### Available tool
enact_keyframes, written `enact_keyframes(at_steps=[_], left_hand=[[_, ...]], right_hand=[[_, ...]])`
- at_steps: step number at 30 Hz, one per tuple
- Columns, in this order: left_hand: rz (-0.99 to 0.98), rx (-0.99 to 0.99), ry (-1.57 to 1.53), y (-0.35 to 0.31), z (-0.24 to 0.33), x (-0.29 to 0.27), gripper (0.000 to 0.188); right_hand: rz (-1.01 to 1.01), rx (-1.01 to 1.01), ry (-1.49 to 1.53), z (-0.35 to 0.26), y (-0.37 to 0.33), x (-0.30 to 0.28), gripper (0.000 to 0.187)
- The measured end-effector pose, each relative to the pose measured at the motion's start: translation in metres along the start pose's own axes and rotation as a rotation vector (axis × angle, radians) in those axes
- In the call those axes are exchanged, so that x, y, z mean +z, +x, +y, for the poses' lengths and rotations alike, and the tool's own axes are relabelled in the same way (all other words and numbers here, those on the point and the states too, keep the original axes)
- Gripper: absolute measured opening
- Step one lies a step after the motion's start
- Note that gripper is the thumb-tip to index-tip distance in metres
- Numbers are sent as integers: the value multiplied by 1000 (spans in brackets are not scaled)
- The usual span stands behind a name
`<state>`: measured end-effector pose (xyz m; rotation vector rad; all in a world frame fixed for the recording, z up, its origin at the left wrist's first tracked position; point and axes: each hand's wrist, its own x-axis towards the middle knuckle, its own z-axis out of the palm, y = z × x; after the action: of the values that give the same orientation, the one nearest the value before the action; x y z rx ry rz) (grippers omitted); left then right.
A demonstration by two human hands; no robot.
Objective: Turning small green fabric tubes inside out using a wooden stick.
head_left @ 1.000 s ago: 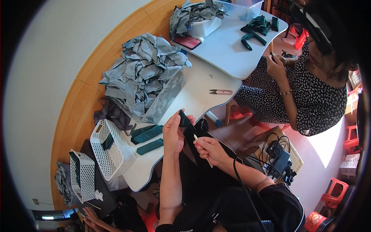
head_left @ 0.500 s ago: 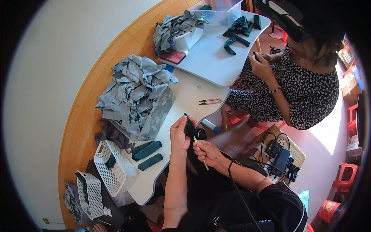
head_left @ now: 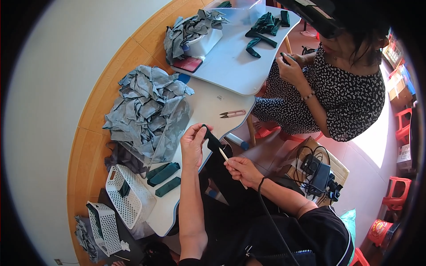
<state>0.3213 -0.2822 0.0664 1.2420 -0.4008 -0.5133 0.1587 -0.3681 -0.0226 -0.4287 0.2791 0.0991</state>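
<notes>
My left hand [head_left: 193, 144] pinches the upper end of a dark green velvet fabric strip [head_left: 214, 142], which hangs down to the right just off the table's edge. In my right hand [head_left: 242, 171] is a thin pale wooden stick [head_left: 223, 154], gripped around its middle. The stick's tip points up at the lower end of the strip and looks close to it; whether they touch I cannot tell. Three folded green velvet pieces [head_left: 167, 186] lie on the white table [head_left: 208, 104] left of my forearm. Thread snips [head_left: 233, 114] rest beyond my hands.
A big heap of grey-green fabric pieces [head_left: 142, 106] fills a clear bin at left. White perforated baskets [head_left: 137, 204] stand nearer. A co-worker [head_left: 341, 88] sits at the far right, holding a small dark piece. A cardboard box [head_left: 339, 170] with black cables and adapters stands at right.
The stick has drawn away from the strip, down and right with my right hand. My left hand has shifted slightly left with the strip, and the whole view has shifted a little.
</notes>
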Motion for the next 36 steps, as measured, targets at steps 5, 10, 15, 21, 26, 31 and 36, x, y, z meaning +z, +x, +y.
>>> enact_keyframes(at_steps=[5, 10, 15, 21, 26, 31, 36], left_hand=[[-23, 385, 618, -23, 16, 3, 15], [-264, 767, 1085, -81, 9, 0, 23], [-277, 769, 1104, -125, -8, -7, 30], [562, 515, 145, -115, 21, -38, 29], [273, 28, -268, -107, 30, -36, 31], [331, 41, -276, -111, 22, -30, 22], [355, -12, -348, -112, 13, -29, 21]], right_hand=[[52, 85, 32, 3, -6, 5, 20], [7, 5, 68, -8, 15, 17, 17], [-101, -109, -312, -6, 21, 32, 19], [-182, -11, -479, 9, 3, 40, 19], [-184, 28, -478, 18, 1, 39, 18], [-160, 39, -587, 23, -3, 32, 18], [-161, 42, -530, 30, -1, 32, 18]])
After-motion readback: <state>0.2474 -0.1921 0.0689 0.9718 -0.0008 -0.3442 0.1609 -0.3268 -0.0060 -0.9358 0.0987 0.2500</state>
